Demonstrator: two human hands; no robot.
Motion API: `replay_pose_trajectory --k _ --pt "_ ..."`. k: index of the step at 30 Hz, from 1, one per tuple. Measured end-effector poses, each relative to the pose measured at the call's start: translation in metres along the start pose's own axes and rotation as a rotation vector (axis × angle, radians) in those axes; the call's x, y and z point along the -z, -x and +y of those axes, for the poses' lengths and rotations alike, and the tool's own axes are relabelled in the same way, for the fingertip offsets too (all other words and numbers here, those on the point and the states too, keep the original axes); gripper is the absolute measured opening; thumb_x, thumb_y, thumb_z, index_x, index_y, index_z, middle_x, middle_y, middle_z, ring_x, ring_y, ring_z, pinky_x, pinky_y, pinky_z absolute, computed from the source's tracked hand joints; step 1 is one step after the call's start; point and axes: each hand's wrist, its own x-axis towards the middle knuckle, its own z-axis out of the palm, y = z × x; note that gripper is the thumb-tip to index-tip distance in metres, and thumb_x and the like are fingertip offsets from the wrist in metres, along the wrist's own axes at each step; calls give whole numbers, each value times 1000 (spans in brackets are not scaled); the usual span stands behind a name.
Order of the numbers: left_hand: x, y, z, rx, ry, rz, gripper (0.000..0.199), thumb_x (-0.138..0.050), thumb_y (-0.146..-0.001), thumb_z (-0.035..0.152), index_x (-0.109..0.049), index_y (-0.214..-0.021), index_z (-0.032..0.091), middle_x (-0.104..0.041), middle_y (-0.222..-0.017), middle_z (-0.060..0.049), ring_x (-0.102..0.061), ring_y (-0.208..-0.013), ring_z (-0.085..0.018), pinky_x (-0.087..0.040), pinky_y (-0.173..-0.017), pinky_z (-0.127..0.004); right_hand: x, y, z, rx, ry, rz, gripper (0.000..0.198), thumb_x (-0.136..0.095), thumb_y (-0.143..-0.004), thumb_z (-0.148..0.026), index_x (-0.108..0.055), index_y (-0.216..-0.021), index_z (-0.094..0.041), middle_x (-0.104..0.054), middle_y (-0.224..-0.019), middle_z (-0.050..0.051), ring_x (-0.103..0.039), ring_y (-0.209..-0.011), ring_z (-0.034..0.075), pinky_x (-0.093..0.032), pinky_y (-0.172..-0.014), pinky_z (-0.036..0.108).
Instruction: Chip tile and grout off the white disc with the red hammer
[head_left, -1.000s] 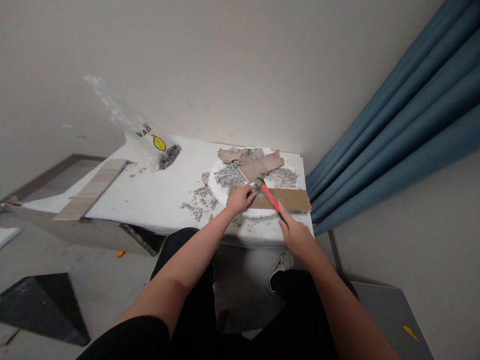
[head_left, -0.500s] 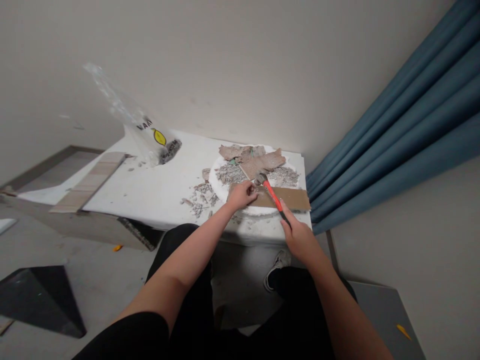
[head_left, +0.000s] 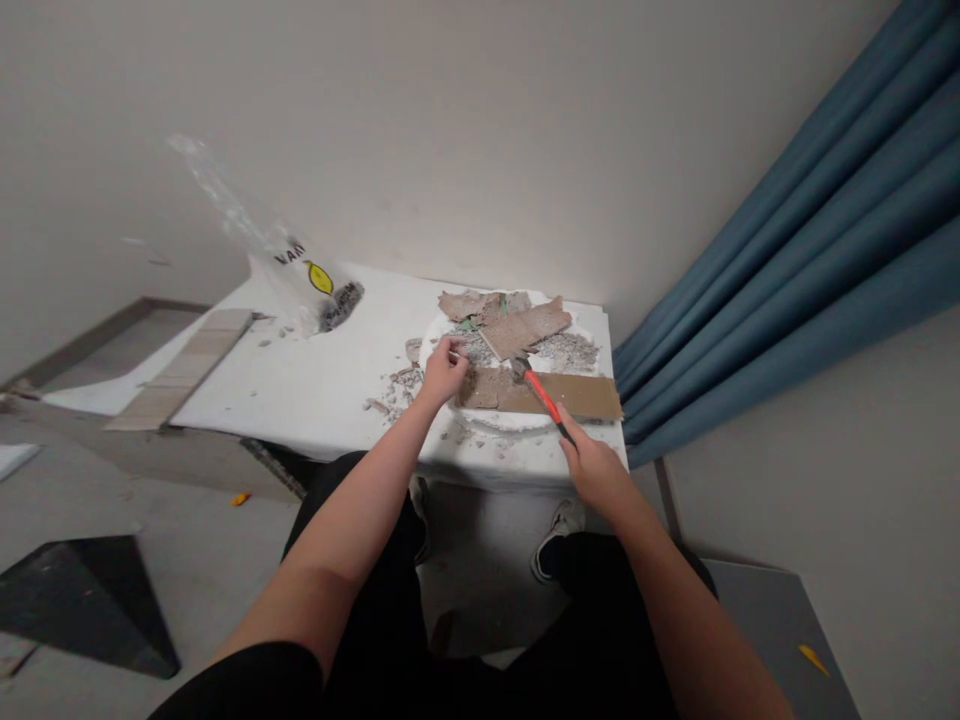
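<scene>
My right hand [head_left: 596,465] is closed round the black grip of a hammer [head_left: 544,393] with a red handle. The hammer's metal head rests over a brown board strip [head_left: 581,392], which lies across the near side of a round white plate-like base [head_left: 517,424]. At the strip's left end, above the rubble, is my left hand [head_left: 444,375], its fingers curled toward the thumb. Whatever they may pinch is too small to make out. Broken, rough-faced board pieces [head_left: 529,325] lie on grey crumbled rubble [head_left: 574,352] on the base.
Loose chips [head_left: 394,392] litter the white-covered table [head_left: 315,390] left of the base. A clear plastic bag [head_left: 289,275] with dark contents stands at the back left, near a plank [head_left: 184,370]. Blue curtains [head_left: 795,240] hang at right. A black angular object [head_left: 90,600] lies on the floor.
My left hand has moved left and slightly up, off the board strip, uncovering its left end. The hammer head has dropped slightly, still in my right hand.
</scene>
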Motion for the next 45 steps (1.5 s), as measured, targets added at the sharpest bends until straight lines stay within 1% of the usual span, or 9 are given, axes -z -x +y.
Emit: replay_pose_trajectory --k 5,11,14,17,19,21,25,35,45 --pt "42 -5 -19 138 -72 130 33 -52 -77 20 -61 -108 16 -67 -94 -3 -57 -71 -13 -48 -71 -28 1 0 8 -1 -32 47 62 -35 -106 -29 -17 -165 -28 -77 -105 11 -73 -90 30 -48 -74 32" --pt "81 4 -40 255 -304 113 38 -52 -79 23 -64 -114 16 -72 -102 -6 -63 -80 -16 -49 -74 -27 -4 1 1 22 -49 -22 61 -38 -104 -30 -25 -164 -28 -76 -108 13 -73 -97 35 -51 -79 37" --pt "94 8 -54 381 -542 -57 35 -56 -78 27 -68 -110 17 -75 -103 -9 -67 -87 -20 -51 -76 -28 -4 -1 3 21 -125 22 61 -39 -104 -30 -27 -164 -26 -75 -115 14 -70 -108 35 -51 -88 40" --pt "102 10 -70 478 -823 -406 30 -66 -71 31 -73 -96 17 -76 -94 -13 -70 -93 -26 -52 -79 -30 -5 -4 13 28 -213 92 62 -38 -103 -30 -28 -163 -24 -70 -129 14 -64 -123 36 -49 -99 43" --pt "104 11 -79 473 -946 -573 33 -71 -67 36 -75 -93 16 -76 -90 -15 -70 -95 -28 -53 -81 -31 -7 -7 22 40 -259 110 62 -39 -102 -30 -31 -163 -24 -66 -136 13 -58 -130 35 -46 -105 45" --pt "103 11 -84 449 -1000 -625 40 -74 -64 41 -76 -97 17 -76 -91 -16 -70 -97 -28 -53 -84 -32 -12 -11 30 58 -299 111 62 -42 -101 -31 -34 -162 -24 -64 -140 11 -55 -134 34 -44 -109 45" --pt "97 12 -85 423 -1028 -637 47 -74 -64 37 -76 -105 15 -76 -101 -19 -69 -101 -29 -54 -86 -34 -20 -16 39 92 -359 102 62 -46 -99 -31 -37 -160 -25 -61 -144 9 -52 -138 31 -41 -114 46" --pt "55 27 -70 201 -1006 -740 35 -59 -78 19 -75 -109 18 -73 -120 -16 -67 -113 -29 -52 -94 -35 -21 -21 43 86 -367 64 63 -45 -98 -31 -36 -160 -24 -47 -157 8 -45 -144 31 -38 -118 49" --pt "56 25 -73 225 -982 -704 36 -61 -76 20 -74 -109 14 -72 -120 -21 -66 -116 -32 -51 -97 -36 -17 -18 40 106 -380 72 64 -48 -98 -31 -36 -160 -24 -55 -151 9 -49 -141 30 -40 -115 47"
